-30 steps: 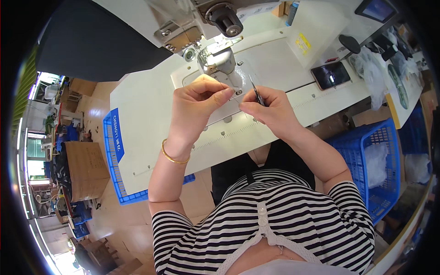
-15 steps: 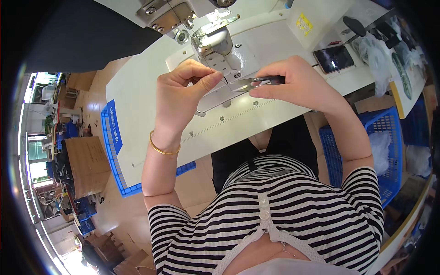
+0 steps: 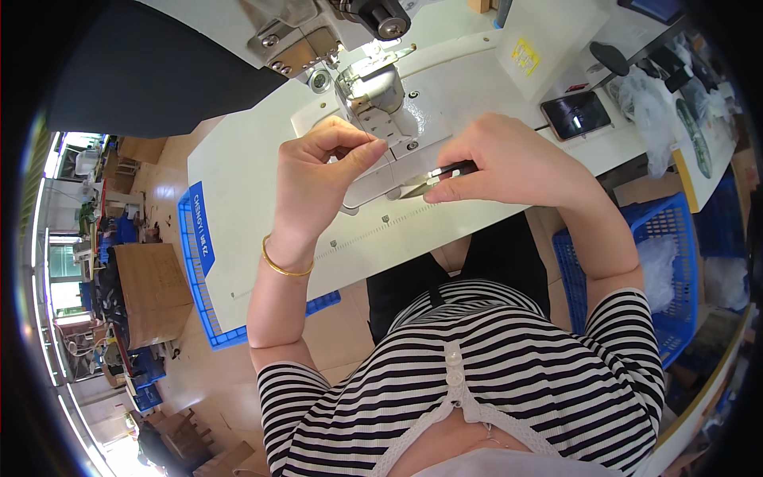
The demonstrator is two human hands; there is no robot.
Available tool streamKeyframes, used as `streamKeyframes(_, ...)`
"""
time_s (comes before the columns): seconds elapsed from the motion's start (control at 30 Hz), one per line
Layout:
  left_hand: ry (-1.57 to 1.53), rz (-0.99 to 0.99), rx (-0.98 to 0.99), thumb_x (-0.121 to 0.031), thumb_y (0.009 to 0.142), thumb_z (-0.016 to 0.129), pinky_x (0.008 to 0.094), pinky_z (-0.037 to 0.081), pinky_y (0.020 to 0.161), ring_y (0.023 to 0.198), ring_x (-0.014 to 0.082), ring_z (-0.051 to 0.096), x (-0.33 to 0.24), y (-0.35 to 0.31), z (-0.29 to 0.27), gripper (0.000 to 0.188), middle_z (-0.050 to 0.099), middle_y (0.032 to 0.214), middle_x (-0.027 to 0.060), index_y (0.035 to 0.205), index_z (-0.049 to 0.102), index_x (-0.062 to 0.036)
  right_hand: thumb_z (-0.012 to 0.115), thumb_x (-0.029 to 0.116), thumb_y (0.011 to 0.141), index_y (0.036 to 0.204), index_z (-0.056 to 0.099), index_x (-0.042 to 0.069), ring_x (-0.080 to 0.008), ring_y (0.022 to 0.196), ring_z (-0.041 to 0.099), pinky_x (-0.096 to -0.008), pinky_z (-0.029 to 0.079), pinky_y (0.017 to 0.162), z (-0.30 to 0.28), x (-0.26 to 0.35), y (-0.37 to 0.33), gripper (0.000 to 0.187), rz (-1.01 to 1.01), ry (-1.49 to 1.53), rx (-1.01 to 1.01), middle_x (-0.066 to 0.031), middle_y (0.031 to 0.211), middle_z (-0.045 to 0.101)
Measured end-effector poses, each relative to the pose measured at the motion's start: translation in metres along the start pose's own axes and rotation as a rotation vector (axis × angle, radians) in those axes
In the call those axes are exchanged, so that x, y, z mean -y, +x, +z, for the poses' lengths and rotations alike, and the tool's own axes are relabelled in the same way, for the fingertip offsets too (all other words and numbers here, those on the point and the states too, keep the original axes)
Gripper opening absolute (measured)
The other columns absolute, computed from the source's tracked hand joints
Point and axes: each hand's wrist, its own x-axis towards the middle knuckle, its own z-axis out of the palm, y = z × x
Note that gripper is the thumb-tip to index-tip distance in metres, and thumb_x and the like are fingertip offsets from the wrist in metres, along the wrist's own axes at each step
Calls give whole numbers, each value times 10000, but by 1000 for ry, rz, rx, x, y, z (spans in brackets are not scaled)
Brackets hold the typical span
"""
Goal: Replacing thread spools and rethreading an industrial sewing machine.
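Note:
Thumb and forefinger of my left hand [image 3: 324, 171] are pinched together on a thin thread [image 3: 389, 165], whose loose end hangs below the fingertips. To its right, my right hand [image 3: 505, 163] is closed around a pair of thread snips [image 3: 453, 169] with a dark handle. Their metal blades point left, low over the white table and apart from my left hand. Part of the snips is hidden in the palm. Just beyond both hands stands the metal bed of a sewing machine [image 3: 375, 91], with the machine's needle area [image 3: 306, 54] above and to the left.
White sewing table [image 3: 278, 238] with a ruler scale lies under my hands. A phone [image 3: 575, 110] and plastic bags [image 3: 644, 103] rest at the right. Blue baskets [image 3: 674, 278] stand right and lower left. A cardboard box [image 3: 151, 290] sits on the floor left.
My right hand and the snips have moved down and slightly left, nearer the table edge. My left hand has dropped slightly, still pinching the thread.

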Motion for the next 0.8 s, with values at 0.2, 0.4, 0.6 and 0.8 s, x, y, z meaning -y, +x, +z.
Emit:
streamKeyframes(0.2,4,-28,19,-9,812,727,190,435,660,724,58,539,-1,-1,-1,34,617,771,1,836,704,0,690,423,790,753,681,-19,-252,514,557,-361,422,521,-7,6,3,443,140,-7,-25,-130,545,552)
streamKeyframes(0.4,-16,-8,26,-11,811,729,193,448,673,731,65,549,3,1,1,45,624,796,11,844,700,3,684,450,798,766,688,-12,-222,484,536,-355,409,498,-4,3,11,463,93,50,37,-119,536,550)
streamKeyframes(0.6,-31,-5,1,-30,802,734,209,444,645,708,79,555,0,2,1,52,635,777,21,831,707,3,687,413,804,737,671,-10,-223,453,492,-351,393,484,10,-7,18,428,37,118,-11,-122,511,514)
streamKeyframes(0.8,-275,156,-356,-27,858,686,254,529,684,724,138,624,9,4,6,76,667,829,88,894,674,38,761,367,721,879,670,3,-264,711,592,-379,455,639,89,-57,-6,407,45,-203,-123,-120,728,605)
